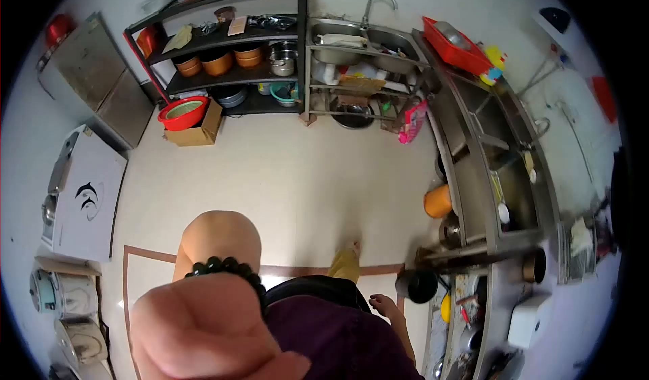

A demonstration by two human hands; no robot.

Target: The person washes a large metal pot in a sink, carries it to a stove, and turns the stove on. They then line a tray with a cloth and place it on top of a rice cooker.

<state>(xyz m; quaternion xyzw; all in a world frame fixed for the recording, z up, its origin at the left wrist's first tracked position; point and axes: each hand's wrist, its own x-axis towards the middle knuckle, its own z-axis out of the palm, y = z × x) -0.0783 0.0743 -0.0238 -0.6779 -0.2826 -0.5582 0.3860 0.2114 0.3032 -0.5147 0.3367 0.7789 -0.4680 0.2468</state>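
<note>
My left hand (203, 329) is raised close to the camera, palm side showing, with a dark green bead bracelet (223, 266) around the wrist. Its thumb shows at the lower edge, but the other fingers fall outside the view, so what they do is hidden. Low at my right side hangs my right hand (385, 306), with fingers loosely apart and nothing visible in them. The nearest thing to it is a dark pot (416, 286) beside the counter, apart from the hand. I wear a purple top (324, 339).
A black shelf rack (233, 40) with brown pots stands ahead, left of a double sink (338, 29). Metal counters (473, 137) line the right side, with an orange container (438, 201) below. A fridge (101, 76) and white freezer (88, 191) stand left. Tiled floor (270, 170) lies between.
</note>
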